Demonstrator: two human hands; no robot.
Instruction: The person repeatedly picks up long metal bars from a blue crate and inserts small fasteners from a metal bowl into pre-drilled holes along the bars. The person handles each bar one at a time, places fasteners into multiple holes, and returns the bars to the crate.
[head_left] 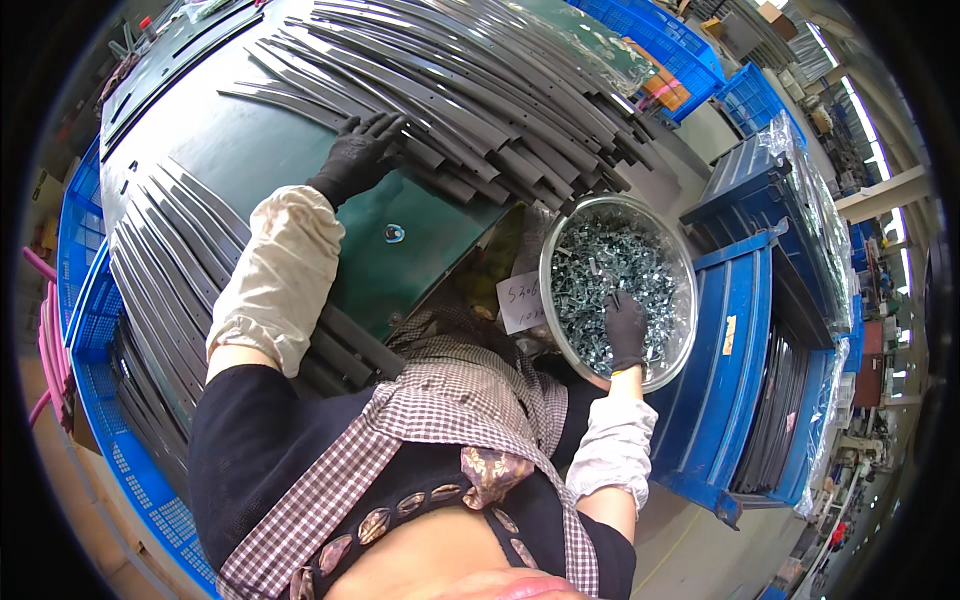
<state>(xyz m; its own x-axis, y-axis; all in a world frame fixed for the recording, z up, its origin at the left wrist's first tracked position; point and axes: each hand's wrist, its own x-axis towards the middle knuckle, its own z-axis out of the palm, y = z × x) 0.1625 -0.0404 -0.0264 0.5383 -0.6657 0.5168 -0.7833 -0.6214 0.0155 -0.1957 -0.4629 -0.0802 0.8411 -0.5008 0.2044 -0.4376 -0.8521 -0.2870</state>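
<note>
My left hand (360, 155), in a black glove, lies with its fingers stretched out at the near edge of a pile of long dark strips (480, 105) on the green table (420, 225). Over a round metal basin (686, 262) at my right, my right hand (626, 328), also gloved in black, reaches down among small shiny metal clips (590, 270). Its fingers are drawn together at the clips, and what they hold, if anything, cannot be made out. A second set of dark strips (170, 250) lies to the left of my left arm.
A paper label (520, 302) with handwriting hangs beside the basin. Blue metal bins (715, 370) stand to the right, one holding dark strips (770, 410). Blue plastic crates (130, 450) flank the table at left, with another crate (660, 45) at the far right. A small ring-like piece (394, 234) lies on the table.
</note>
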